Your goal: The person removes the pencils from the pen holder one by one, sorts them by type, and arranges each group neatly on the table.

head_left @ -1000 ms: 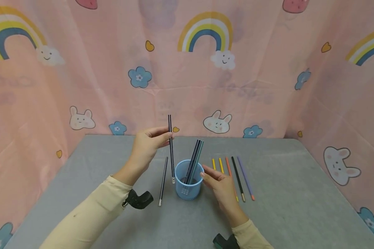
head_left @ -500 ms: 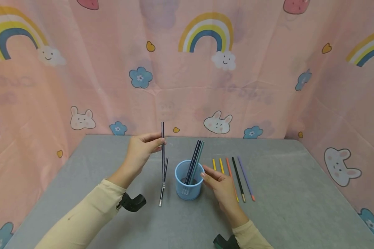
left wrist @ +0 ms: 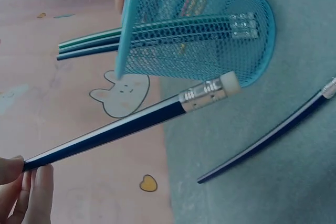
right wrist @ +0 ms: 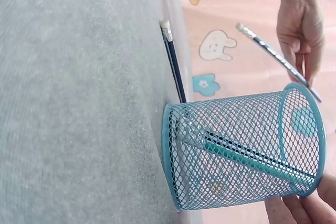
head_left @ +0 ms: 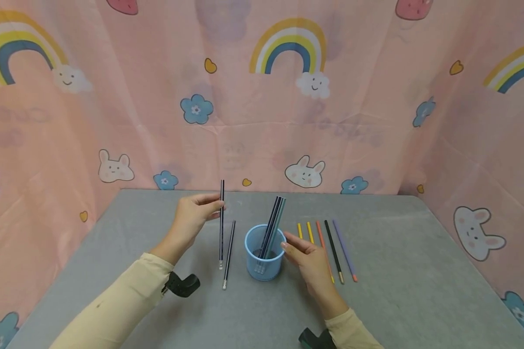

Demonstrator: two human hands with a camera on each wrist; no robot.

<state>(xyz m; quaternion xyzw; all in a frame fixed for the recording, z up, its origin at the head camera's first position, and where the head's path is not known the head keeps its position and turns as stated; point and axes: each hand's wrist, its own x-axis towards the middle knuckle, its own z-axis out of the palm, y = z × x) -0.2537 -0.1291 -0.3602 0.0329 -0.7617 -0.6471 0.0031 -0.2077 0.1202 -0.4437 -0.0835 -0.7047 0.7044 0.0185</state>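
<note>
My left hand (head_left: 188,220) pinches a dark blue striped pencil (head_left: 221,232) near its upper end, left of the cup. It hangs nearly upright, with its white eraser downward. Another dark striped pencil (head_left: 229,254) lies on the table between that hand and the light blue mesh pencil cup (head_left: 264,272). My right hand (head_left: 311,264) holds the cup by the right side of its rim. Inside the cup lean three pencils (left wrist: 89,46), two blue and one green, eraser ends at the bottom.
Right of the cup several coloured pencils lie in a row on the grey table (head_left: 410,271): yellow ones, an orange pencil (head_left: 320,235), a black pencil (head_left: 334,252) and a purple pencil (head_left: 345,249). A pink printed curtain (head_left: 367,121) hangs behind the table.
My left hand has moved left and down with the pencil, from beside the cup to beyond the pencil lying on the table. My right hand and the cup have stayed put.
</note>
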